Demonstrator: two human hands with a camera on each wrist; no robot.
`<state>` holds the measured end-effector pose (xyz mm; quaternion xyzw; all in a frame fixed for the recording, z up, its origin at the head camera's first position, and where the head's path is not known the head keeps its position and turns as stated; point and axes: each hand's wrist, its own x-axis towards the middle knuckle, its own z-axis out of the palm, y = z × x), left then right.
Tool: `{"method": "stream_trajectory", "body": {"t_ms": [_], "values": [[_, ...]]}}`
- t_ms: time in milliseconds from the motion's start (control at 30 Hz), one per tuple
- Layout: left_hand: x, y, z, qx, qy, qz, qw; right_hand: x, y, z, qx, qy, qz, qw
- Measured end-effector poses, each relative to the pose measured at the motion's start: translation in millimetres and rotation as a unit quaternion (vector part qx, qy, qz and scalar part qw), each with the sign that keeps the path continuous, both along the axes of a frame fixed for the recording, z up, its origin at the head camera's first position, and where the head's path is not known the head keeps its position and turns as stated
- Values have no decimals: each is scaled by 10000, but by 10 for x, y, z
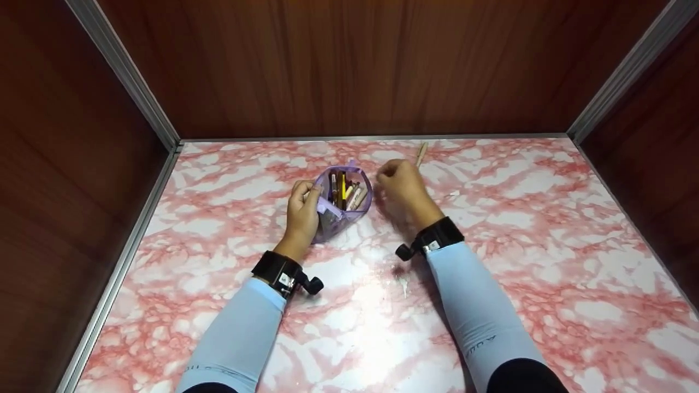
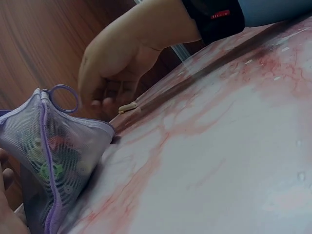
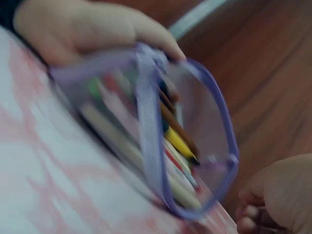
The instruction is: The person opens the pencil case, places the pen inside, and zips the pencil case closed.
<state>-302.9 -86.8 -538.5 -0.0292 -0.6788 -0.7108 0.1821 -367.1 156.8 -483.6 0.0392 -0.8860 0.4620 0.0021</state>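
Note:
A purple-trimmed mesh pencil case (image 1: 360, 212) stands tilted on the table, its zipped mouth spread wide. My left hand (image 1: 303, 212) grips its left side. Inside are several pens and pencils, among them a yellow one (image 3: 178, 142) and a brown one (image 3: 176, 124). My right hand (image 1: 404, 185) hovers just right of the mouth, apart from it, with fingers loosely bent and nothing visible in them. Beyond that hand, a slim beige pen-like stick (image 1: 421, 154) lies on the table; its near end is hidden in the head view. The right wrist view is blurred.
The table top (image 1: 519, 262) has a red and white marbled surface. Brown wood-grain panels (image 1: 349, 65) with metal edging enclose it at the back and both sides. A small whitish scrap (image 1: 454, 193) lies right of my right hand.

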Motion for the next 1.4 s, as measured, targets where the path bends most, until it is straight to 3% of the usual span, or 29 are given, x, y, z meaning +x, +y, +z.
{"method": "stream_trajectory", "body": {"t_ms": [133, 233, 500, 767, 1067, 1400], "values": [[5, 5, 6, -43, -55, 32, 10000, -73, 259, -29, 731, 103, -349, 9967], [8, 8, 8, -24, -22, 57, 10000, -109, 397, -50, 1384, 370, -465, 9886], [8, -2, -1, 109, 124, 36, 9999, -105, 598, -104, 2315, 398, -330, 9715], [15, -17, -9, 28, 161, 15, 9999, -138, 736, -56, 2397, 46, -429, 9699], [11, -13, -20, 78, 55, 41, 9999, -124, 867, 38, 2728, -588, -292, 9598], [3, -7, -10, 43, 56, 37, 10000, -241, 836, -172, 2000, 113, -1047, 9741]]}}
